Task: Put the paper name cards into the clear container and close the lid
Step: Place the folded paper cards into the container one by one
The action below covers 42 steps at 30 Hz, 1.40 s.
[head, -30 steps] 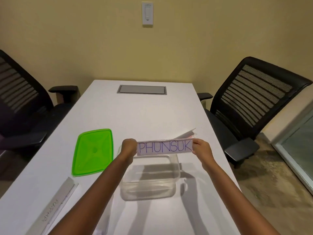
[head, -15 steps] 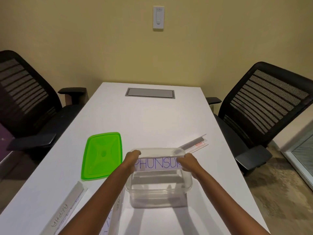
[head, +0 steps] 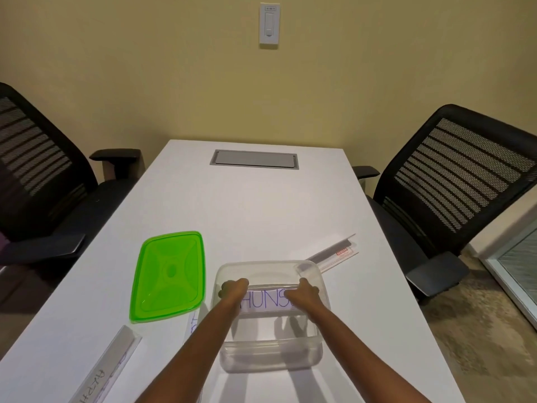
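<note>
A clear rectangular container [head: 270,360] stands open on the white table [head: 250,205] in front of me. Inside it I hold a white paper name card [head: 266,301] with purple lettering, one end in each hand. My left hand [head: 234,289] pinches its left end and my right hand [head: 305,292] pinches its right end, both reaching down past the rim. The green lid [head: 168,276] lies flat to the left of the container. Another folded card [head: 334,253] lies behind the container to the right. A third card [head: 104,365] lies at the near left, and a fourth card [head: 193,324] peeks out beside my left forearm.
Black mesh office chairs stand at the left [head: 37,173] and right [head: 453,184] of the table. A grey cable hatch [head: 254,159] is set into the far end of the tabletop. A light switch [head: 269,24] is on the wall.
Both hands have lowered the name card from above the container down into it. My view has shifted closer and slightly left.
</note>
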Motion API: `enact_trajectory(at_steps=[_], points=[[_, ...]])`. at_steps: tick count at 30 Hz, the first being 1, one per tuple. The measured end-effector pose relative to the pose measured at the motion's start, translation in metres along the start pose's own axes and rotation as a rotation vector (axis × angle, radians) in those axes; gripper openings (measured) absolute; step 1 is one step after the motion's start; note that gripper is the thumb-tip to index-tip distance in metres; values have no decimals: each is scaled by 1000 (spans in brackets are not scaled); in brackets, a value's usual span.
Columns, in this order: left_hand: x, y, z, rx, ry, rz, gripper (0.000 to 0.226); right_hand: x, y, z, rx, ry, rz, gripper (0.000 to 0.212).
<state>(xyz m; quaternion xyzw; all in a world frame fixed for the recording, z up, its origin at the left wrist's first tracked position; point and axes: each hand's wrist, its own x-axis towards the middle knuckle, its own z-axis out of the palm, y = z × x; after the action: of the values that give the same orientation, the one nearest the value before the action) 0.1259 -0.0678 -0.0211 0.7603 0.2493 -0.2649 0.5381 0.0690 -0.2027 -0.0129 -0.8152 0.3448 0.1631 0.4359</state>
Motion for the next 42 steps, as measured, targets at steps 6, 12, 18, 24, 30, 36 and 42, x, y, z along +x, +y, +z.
enact_trajectory(at_steps=[6, 12, 18, 24, 30, 36, 42], points=[[0, 1, 3, 21, 28, -19, 52, 5, 7, 11, 11, 3, -4, 46], [-3, 6, 3, -91, -17, -49, 52, 7, 8, 15, 6, 4, -42, 44], [-10, 22, 0, -192, -59, -20, 55, 1, 11, 16, 14, -17, -63, 47], [-24, 25, -16, -183, 37, 252, 16, -15, 12, 16, -27, 15, -170, 51], [-42, -3, -51, 21, 361, 516, 32, -40, 13, 30, -108, 56, -386, 36], [-40, -54, -86, 235, 303, 335, 38, -62, 11, 52, -190, 68, -543, 31], [-44, -98, -98, 326, 158, 197, 35, -76, 15, 76, -290, 68, -642, 33]])
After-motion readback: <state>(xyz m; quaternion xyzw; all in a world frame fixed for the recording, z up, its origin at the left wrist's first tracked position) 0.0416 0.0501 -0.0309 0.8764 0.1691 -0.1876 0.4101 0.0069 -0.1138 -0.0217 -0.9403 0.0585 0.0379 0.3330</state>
